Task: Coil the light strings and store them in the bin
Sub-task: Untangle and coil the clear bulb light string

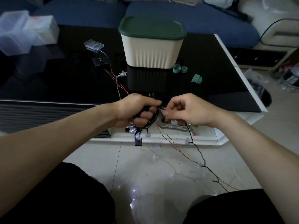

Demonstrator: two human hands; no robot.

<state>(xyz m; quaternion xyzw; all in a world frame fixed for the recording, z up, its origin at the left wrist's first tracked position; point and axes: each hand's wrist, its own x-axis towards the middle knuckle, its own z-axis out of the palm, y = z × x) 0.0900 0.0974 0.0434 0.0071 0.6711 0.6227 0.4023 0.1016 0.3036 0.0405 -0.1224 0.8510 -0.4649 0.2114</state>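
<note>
My left hand [137, 110] is curled tight around a bundle of coiled black light string [149, 122], fingers wrapped over the loops, with four small round clear bulbs [138, 135] hanging below the fist and a flat black tab [138, 141] dangling under them. My right hand [186, 110] sits just beside it, thumb and forefinger pinching the same black wire where it leaves the bundle; the other fingers are folded in. From under the right hand the loose wire [200, 152] drops past the edge of the surface and trails across the tiled floor [100, 152] to the right, carrying two more bulbs that I can make out, alongside a thin red wire [168, 139]. A second, clear string with tiny lit points [134, 190] lies tangled on the floor between my knees.

Beyond the hands, on the glossy black surface [64, 81], stands one cream bin [151, 51] with its dark green lid [152, 27] on. To its left lie one clear battery box [93, 45], one black battery box [99, 61] and one clear star light [122, 73] on its wire. To the bin's right I count three green caps [196, 78]: two close together near its base, one apart and nearer me. A blue sofa [202, 18] runs behind.
</note>
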